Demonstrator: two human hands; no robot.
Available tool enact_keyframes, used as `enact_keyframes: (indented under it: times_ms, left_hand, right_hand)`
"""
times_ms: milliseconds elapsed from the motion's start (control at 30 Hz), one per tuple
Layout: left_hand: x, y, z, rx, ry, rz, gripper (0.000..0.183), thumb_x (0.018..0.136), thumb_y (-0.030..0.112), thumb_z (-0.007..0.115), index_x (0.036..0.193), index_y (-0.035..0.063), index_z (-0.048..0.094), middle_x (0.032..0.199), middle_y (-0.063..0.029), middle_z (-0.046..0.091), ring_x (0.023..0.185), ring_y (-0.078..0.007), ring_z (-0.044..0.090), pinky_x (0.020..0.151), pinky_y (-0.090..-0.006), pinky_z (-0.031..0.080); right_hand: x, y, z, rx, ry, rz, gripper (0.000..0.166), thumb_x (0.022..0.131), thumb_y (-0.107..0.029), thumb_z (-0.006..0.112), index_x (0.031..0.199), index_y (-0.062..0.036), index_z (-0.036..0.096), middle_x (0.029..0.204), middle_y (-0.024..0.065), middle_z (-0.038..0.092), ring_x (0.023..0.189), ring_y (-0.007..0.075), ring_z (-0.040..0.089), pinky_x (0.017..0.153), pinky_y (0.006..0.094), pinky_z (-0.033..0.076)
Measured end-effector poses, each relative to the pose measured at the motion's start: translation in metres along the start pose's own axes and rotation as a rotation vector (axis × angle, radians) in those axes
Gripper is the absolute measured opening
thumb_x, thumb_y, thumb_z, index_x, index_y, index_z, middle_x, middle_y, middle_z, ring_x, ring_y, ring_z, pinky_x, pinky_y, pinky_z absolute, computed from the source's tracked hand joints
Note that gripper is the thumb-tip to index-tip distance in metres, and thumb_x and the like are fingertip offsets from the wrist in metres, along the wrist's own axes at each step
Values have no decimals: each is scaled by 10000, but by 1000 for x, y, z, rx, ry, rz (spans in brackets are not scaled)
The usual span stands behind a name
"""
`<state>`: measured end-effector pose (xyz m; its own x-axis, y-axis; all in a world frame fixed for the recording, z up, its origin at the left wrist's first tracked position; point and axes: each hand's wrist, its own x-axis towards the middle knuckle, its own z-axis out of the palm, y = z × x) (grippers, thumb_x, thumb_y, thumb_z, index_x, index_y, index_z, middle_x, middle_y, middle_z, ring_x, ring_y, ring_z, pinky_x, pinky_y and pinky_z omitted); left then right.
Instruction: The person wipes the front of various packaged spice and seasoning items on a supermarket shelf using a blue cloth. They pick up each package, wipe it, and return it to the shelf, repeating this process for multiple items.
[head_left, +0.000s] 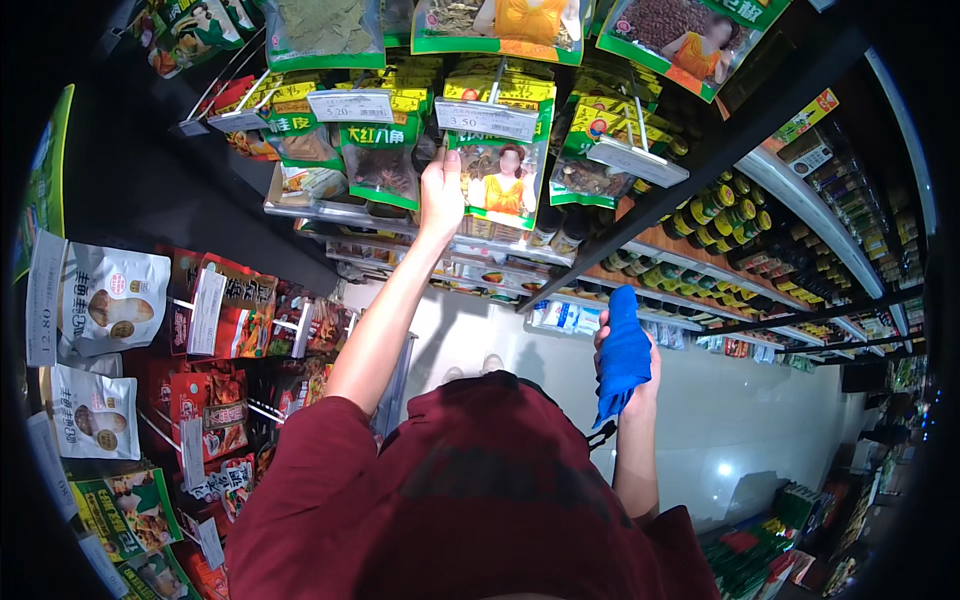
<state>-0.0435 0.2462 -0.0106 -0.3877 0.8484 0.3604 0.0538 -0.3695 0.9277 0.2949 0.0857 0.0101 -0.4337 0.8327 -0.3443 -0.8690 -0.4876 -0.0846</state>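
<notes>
My left hand (442, 193) reaches up to a hanging spice packet (504, 180) with a yellow and green print, its thumb along the packet's left edge; the other fingers are hidden behind it. Just left of that hand hangs a green packet of star anise (381, 161). A folded blue cloth (624, 352) is held in my right hand (646, 367), low and to the right, away from the shelves. White price tags (486, 120) sit on the metal hooks in front of the packets.
Red food pouches (214, 409) and white pouches (112, 296) hang on hooks at the left. A dark metal post (675, 176) slants beside the spice rack. Shelves of yellow-lidded jars (720, 217) stand at the right, above a pale tiled floor (720, 420).
</notes>
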Motion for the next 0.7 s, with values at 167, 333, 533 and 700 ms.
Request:
enact_keyframes:
  times_ms: [167,333,533,700]
  left_hand:
    - [-16,38,-5,44,38,-11,321,1049,239,419,973,-29,580,820,-34,590,787,-84,506,717,-277,458]
    - [-35,42,-19,13,-12,-30,292,1048,209,413,954,-26,561,821,-35,585,800,-78,496,718,-266,451]
    - [-76,46,-26,-43,8,-165,292,1052,215,418,948,-22,555,824,-29,589,801,-69,488,717,-260,449]
    - [-120,42,-28,2,-39,-270,297,1059,231,414,1004,-6,583,900,-17,613,841,-55,518,759,-237,454]
  right_hand:
    - [6,7,16,-47,-11,12,468,950,-228,470,1329,43,425,1197,216,581,971,349,632,717,421,614]
    - [7,14,38,-267,-133,-10,477,943,-221,499,1342,26,414,1200,200,582,955,312,641,715,399,609]
    - [15,38,76,-632,93,-297,471,935,-210,584,1326,10,443,1160,167,611,939,270,649,755,373,595]
    - [44,65,92,-918,76,-500,446,898,-114,667,1292,7,496,1124,100,634,968,197,643,856,312,539]
